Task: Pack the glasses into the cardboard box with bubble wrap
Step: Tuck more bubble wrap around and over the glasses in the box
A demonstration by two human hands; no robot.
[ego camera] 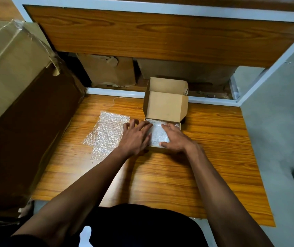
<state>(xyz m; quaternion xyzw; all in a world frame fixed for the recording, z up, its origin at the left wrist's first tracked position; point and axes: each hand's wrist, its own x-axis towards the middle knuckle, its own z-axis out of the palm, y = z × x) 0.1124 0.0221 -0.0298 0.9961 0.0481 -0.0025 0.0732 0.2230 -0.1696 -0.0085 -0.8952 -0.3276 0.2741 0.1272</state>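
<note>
A small cardboard box (166, 106) stands on the wooden table with its lid flipped up toward the back. Bubble wrap (157, 134) fills the inside of the box. My left hand (135, 136) lies flat over the box's left edge, fingers spread onto the wrap. My right hand (175, 138) presses on the wrap from the right side, thumb at the near rim. A second sheet of bubble wrap (105, 134) lies flat on the table to the left of the box. No glasses can be seen; the wrap and my hands cover the box's contents.
A large taped cardboard carton (17, 90) stands against the table's left side. A wooden shelf panel (160, 36) overhangs at the back, with brown boxes (108, 70) beneath it. A grey wall (276, 131) bounds the right.
</note>
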